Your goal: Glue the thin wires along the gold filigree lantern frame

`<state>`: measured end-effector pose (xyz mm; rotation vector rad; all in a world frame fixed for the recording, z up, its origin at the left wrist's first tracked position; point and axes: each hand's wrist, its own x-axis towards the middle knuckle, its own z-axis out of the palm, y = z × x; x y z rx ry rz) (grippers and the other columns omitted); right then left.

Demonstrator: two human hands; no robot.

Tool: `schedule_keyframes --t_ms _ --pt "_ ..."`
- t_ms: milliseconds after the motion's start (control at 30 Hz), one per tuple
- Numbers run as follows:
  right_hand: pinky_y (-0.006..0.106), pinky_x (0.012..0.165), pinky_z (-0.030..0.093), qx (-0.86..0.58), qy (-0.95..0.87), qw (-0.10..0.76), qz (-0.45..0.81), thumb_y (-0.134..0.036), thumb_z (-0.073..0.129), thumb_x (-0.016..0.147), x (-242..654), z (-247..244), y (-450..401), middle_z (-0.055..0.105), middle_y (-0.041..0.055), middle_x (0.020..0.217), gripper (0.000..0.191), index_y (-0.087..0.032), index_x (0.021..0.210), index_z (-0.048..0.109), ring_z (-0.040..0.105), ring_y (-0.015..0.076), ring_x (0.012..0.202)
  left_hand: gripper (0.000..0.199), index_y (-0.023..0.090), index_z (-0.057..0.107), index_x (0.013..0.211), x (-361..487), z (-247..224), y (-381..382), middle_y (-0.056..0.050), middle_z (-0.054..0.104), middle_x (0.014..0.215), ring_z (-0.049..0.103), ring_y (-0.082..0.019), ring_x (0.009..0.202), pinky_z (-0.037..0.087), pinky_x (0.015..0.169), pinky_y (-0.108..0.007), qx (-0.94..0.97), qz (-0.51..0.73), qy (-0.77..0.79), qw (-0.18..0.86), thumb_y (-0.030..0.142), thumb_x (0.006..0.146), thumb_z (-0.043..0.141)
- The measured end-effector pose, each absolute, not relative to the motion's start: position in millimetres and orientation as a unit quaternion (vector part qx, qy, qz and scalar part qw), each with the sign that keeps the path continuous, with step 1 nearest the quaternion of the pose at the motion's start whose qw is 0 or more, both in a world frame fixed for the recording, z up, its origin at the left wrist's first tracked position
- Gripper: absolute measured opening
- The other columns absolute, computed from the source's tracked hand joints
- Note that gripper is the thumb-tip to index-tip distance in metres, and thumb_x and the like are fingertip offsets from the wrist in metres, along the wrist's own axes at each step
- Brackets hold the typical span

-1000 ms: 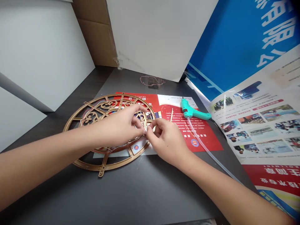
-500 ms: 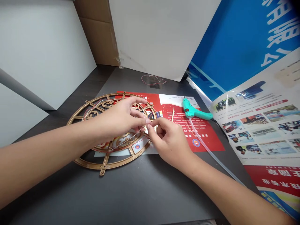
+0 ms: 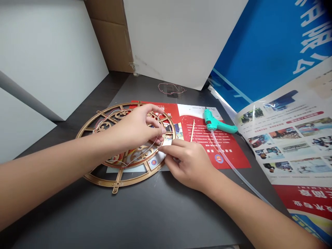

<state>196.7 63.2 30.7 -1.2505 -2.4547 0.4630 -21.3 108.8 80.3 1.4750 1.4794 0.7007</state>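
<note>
Frame (image 3: 118, 177) lies flat, between the worktop's (image 3: 155, 221) near and far edges, left of middle. My right hand (image 3: 189, 162) has its fingertips at the rim; grip hidden, cannot tell. My left hand (image 3: 137, 129) holds thumb and index apart; I cannot tell whether lower fingers pinch the wire (image 3: 144, 154). Risk: slack loop snags fingers or scrollwork, tugging the wire loose. Glue gun (image 3: 211, 121): no brand legible; hot tip possible, burn if brushed. Poster (image 3: 303, 205): "术专业". Banner (image 3: 259, 52): "限公".

Prob. a small workshop or craft bench: dark tabletop (image 3: 155, 214) under L hand (image 3: 149, 128) & R hand (image 3: 188, 159), glue gun (image 3: 218, 125) w/ clear stick (image 3: 228, 159) R of them, cardboard (image 3: 114, 41) & white panels (image 3: 178, 38) beyond.
</note>
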Motion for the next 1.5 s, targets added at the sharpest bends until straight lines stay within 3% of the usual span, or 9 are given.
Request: schedule_keyframes --t_ms 333,733,967,1033,1133,1200,1267,1400,1500 --pt "0.036 0.070 0.029 -0.448 -0.880 0.099 0.121 -0.026 0.070 0.115 193 36 63 0.093 0.0088 0.111 0.041 -0.031 0.141 0.100 0.076 0.0235 0.082 0.062 0.030 0.072 0.149 -14 80 113 0.003 0.083 0.081 0.083 -0.024 0.074 0.071 0.074 -0.039 0.583 0.273 0.585 0.494 0.027 0.090 0.092" --pt "0.038 0.069 0.023 -0.462 -0.880 0.031 0.107 -0.025 0.067 0.117 186 45 63 0.092 0.0096 0.110 0.032 -0.026 0.133 0.095 0.077 0.0252 0.084 0.071 0.030 0.074 0.156 -14 79 114 0.001 0.086 0.083 0.086 -0.028 0.079 0.067 0.071 -0.038 0.611 0.240 0.595 0.464 0.031 0.087 0.091" --pt "0.039 0.069 0.022 -0.457 -0.883 0.004 0.107 -0.023 0.067 0.118 184 47 62 0.095 0.0108 0.120 0.041 -0.028 0.153 0.088 0.081 0.0275 0.089 0.107 0.039 0.058 0.189 -27 79 107 -0.003 0.097 0.109 0.093 -0.032 0.091 0.068 0.071 -0.037 0.647 0.191 0.597 0.434 0.043 0.087 0.091" --pt "0.039 0.069 0.021 -0.458 -0.882 -0.003 0.108 -0.022 0.066 0.119 184 48 62 0.095 0.0116 0.123 0.044 -0.028 0.157 0.086 0.082 0.0282 0.090 0.111 0.042 0.054 0.193 -33 80 100 -0.004 0.098 0.120 0.090 -0.029 0.085 0.064 0.068 -0.037 0.665 0.185 0.603 0.400 0.051 0.088 0.089" --pt "0.040 0.069 0.019 -0.459 -0.882 -0.010 0.109 -0.021 0.063 0.120 183 49 62 0.095 0.0123 0.125 0.047 -0.029 0.161 0.085 0.082 0.0287 0.091 0.086 0.041 0.077 0.172 -48 82 88 -0.004 0.096 0.115 0.078 -0.025 0.070 0.057 0.063 -0.038 0.702 0.172 0.604 0.337 0.063 0.089 0.084" --pt "0.040 0.069 0.018 -0.459 -0.882 -0.013 0.110 -0.020 0.062 0.120 183 50 62 0.095 0.0120 0.127 0.047 -0.029 0.159 0.085 0.082 0.0283 0.091 0.053 0.038 0.095 0.132 -58 83 78 -0.004 0.088 0.090 0.072 -0.026 0.067 0.050 0.062 -0.039 0.729 0.152 0.593 0.305 0.067 0.090 0.082" --pt "0.040 0.069 0.019 -0.458 -0.882 -0.016 0.114 -0.019 0.062 0.120 183 52 61 0.095 0.0108 0.126 0.044 -0.029 0.155 0.087 0.081 0.0274 0.090 0.038 0.038 0.097 0.101 -68 81 66 -0.006 0.080 0.076 0.067 -0.028 0.067 0.047 0.064 -0.041 0.752 0.138 0.582 0.278 0.072 0.092 0.081" --pt "0.039 0.070 0.020 -0.459 -0.880 -0.019 0.119 -0.018 0.060 0.121 183 54 61 0.094 0.0092 0.127 0.042 -0.030 0.151 0.087 0.080 0.0260 0.091 0.035 0.044 0.098 0.104 -85 66 36 -0.008 0.096 0.113 0.082 -0.040 0.111 0.062 0.105 -0.054 0.772 0.166 0.574 0.218 0.068 0.094 0.075" --pt "0.039 0.070 0.022 -0.462 -0.879 -0.018 0.118 -0.017 0.059 0.121 183 53 62 0.094 0.0092 0.130 0.043 -0.030 0.153 0.086 0.079 0.0254 0.092 0.040 0.046 0.096 0.100 -94 52 14 -0.007 0.093 0.117 0.078 -0.040 0.113 0.060 0.098 -0.058 0.807 0.194 0.544 0.121 0.065 0.112 0.063"
